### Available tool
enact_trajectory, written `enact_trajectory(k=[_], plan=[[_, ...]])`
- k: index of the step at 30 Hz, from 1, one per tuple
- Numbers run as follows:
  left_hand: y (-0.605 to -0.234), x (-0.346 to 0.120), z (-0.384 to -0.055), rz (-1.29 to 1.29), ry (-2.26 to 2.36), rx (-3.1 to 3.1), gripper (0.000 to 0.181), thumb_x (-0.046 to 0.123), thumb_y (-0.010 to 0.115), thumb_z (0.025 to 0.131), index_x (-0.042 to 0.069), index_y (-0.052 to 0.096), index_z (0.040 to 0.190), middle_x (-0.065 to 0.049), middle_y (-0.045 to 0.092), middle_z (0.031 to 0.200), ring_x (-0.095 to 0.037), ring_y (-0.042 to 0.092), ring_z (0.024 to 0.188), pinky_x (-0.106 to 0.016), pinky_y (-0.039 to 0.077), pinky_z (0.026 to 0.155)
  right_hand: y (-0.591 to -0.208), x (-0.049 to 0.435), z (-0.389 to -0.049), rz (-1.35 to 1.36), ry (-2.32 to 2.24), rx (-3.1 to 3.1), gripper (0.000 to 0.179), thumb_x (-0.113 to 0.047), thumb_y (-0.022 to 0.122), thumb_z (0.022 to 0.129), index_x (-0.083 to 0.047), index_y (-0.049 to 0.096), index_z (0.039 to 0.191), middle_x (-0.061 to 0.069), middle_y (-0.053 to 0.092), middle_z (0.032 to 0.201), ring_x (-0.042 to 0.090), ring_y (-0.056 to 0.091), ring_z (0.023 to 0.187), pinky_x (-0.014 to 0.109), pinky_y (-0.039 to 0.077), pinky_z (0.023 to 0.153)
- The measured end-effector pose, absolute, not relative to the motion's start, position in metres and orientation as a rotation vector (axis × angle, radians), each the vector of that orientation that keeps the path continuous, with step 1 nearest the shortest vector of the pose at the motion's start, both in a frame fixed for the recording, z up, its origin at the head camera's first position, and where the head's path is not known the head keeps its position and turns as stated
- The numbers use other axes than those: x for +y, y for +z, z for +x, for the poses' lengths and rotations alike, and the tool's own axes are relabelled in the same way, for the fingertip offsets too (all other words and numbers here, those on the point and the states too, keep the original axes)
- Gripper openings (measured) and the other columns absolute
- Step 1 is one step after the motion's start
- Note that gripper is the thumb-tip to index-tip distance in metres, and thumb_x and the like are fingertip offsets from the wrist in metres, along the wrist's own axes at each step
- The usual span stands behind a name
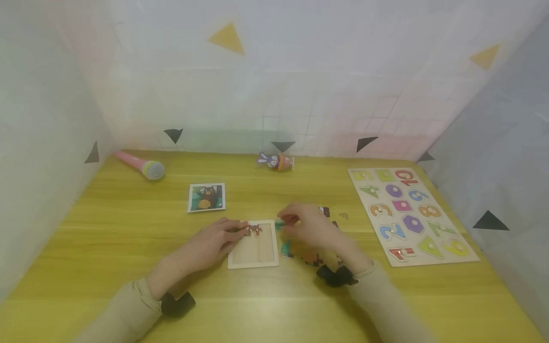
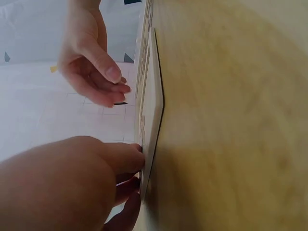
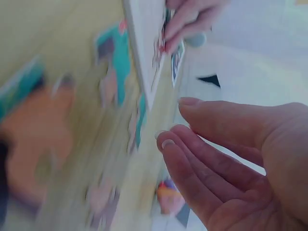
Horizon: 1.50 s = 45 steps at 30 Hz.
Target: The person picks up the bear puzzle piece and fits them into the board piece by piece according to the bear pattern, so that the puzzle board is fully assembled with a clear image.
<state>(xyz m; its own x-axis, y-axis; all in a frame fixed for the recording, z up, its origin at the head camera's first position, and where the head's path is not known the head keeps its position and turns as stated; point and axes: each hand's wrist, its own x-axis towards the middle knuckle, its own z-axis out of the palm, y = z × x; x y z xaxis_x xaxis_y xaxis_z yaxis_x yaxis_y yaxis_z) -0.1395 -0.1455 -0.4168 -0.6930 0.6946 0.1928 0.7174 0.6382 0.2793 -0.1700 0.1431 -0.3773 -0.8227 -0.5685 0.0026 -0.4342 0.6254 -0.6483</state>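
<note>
A shallow square wooden puzzle tray (image 1: 266,252) lies flat in front of me, with a brown puzzle piece (image 1: 255,230) at its top edge. My left hand (image 1: 214,243) rests at the tray's upper left side, its fingertips touching the rim and that piece. Just right of the tray my right hand (image 1: 315,230) hovers over loose puzzle pieces (image 1: 286,249), partly covering them. In the right wrist view its thumb and bent fingers stand apart with nothing between them, above a teal piece (image 3: 122,62).
A picture card with a bear (image 1: 207,197) lies behind the tray on the left. Farther back are a pink toy microphone (image 1: 139,164) and a rabbit figure (image 1: 276,162). A number-and-shape board (image 1: 411,243) lies on the right. Pale walls enclose the table.
</note>
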Motion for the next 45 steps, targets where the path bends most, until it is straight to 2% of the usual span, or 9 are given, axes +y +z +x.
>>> enact_trajectory(k=[4, 11, 18, 27, 37, 45], plan=[[-0.418, -0.146, -0.141, -1.197, -0.518, -2.787, 0.039, 0.009, 0.063, 0.098, 0.003, 0.060, 0.136, -0.012, 0.059, 0.141, -0.032, 0.057, 0.125, -0.046, 0.052, 0.103, -0.378, 0.165, -0.174, -0.805, -1.002, 2.715, 0.035, -0.011, 0.072, 0.092, -0.001, 0.067, 0.125, 0.010, 0.071, 0.116, 0.024, 0.067, 0.104, 0.043, 0.057, 0.093], [-0.420, -0.147, -0.141, -1.193, -0.535, -2.788, 0.040, 0.009, 0.063, 0.098, 0.004, 0.060, 0.137, -0.011, 0.059, 0.141, -0.031, 0.057, 0.125, -0.046, 0.051, 0.104, -0.384, 0.195, -0.183, -0.782, -1.043, 2.812, 0.032, -0.004, 0.075, 0.087, 0.002, 0.069, 0.118, 0.016, 0.072, 0.114, 0.031, 0.068, 0.101, 0.048, 0.058, 0.089], [-0.418, -0.146, -0.140, -1.184, -0.542, -2.793, 0.040, 0.010, 0.062, 0.098, 0.004, 0.060, 0.137, -0.011, 0.059, 0.141, -0.030, 0.057, 0.126, -0.046, 0.050, 0.105, -0.384, 0.221, -0.189, -0.650, -1.025, 2.875, 0.033, -0.006, 0.072, 0.091, 0.001, 0.067, 0.122, 0.015, 0.069, 0.118, 0.034, 0.065, 0.108, 0.053, 0.055, 0.093], [-0.418, -0.147, -0.140, -1.189, -0.540, -2.782, 0.040, 0.009, 0.063, 0.098, 0.004, 0.060, 0.137, -0.011, 0.059, 0.141, -0.030, 0.057, 0.125, -0.045, 0.050, 0.105, -0.388, 0.242, -0.198, -0.565, -0.974, 2.987, 0.032, -0.001, 0.072, 0.088, 0.003, 0.068, 0.120, 0.019, 0.069, 0.116, 0.038, 0.066, 0.106, 0.055, 0.055, 0.093], [-0.417, -0.147, -0.140, -1.189, -0.539, -2.786, 0.040, 0.009, 0.063, 0.098, 0.004, 0.060, 0.138, -0.011, 0.059, 0.141, -0.031, 0.057, 0.125, -0.046, 0.051, 0.104, -0.399, 0.248, -0.206, -0.507, -0.945, 2.896, 0.038, -0.010, 0.078, 0.086, 0.000, 0.069, 0.121, 0.016, 0.069, 0.115, 0.034, 0.065, 0.104, 0.052, 0.055, 0.092], [-0.418, -0.147, -0.140, -1.191, -0.529, -2.779, 0.040, 0.009, 0.063, 0.098, 0.004, 0.060, 0.137, -0.011, 0.060, 0.140, -0.030, 0.057, 0.125, -0.046, 0.051, 0.104, -0.405, 0.247, -0.209, -0.562, -0.838, 2.906, 0.043, -0.019, 0.081, 0.084, -0.001, 0.069, 0.121, 0.014, 0.066, 0.107, 0.028, 0.061, 0.095, 0.043, 0.054, 0.082]])
